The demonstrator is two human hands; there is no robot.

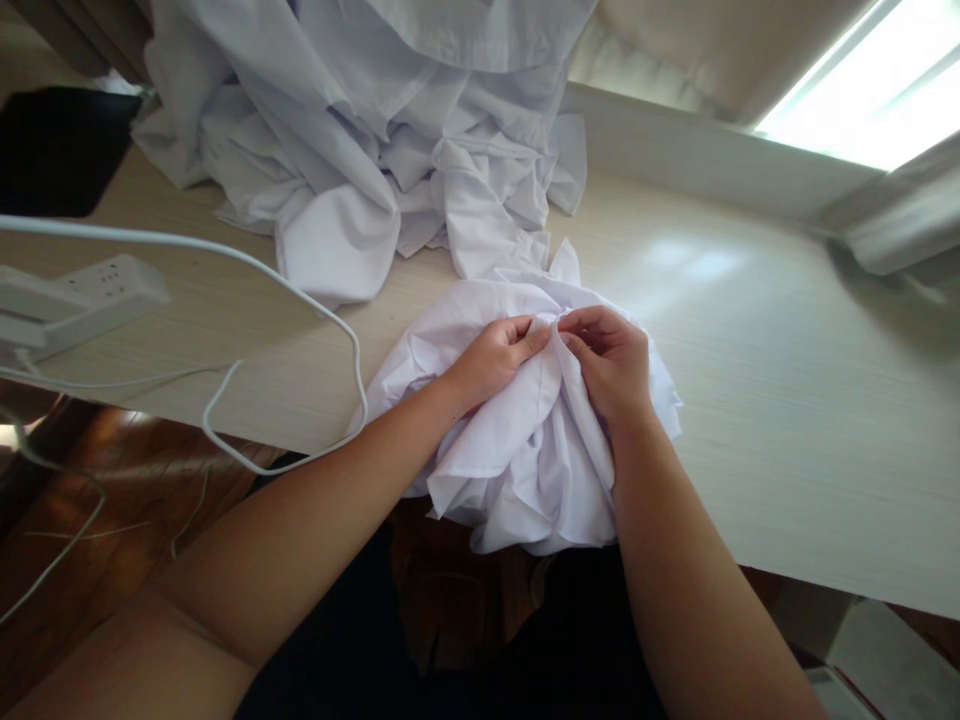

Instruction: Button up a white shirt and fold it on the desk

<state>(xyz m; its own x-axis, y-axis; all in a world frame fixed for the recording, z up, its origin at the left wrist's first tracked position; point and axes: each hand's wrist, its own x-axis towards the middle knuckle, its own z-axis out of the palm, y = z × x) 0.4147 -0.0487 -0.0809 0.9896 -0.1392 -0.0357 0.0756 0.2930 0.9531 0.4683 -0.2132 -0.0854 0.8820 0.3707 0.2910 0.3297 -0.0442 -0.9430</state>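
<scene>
Pale table (795, 420): left hand (495, 362), right hand (611, 362) pinch bunched white cloth (517, 425).

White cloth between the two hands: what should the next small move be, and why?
Perhaps the right hand should ease slightly away from the left hand, drawing the white cloth flat between them: both hands pinch it at neighbouring spots, and below them it bunches in loose folds.
</scene>
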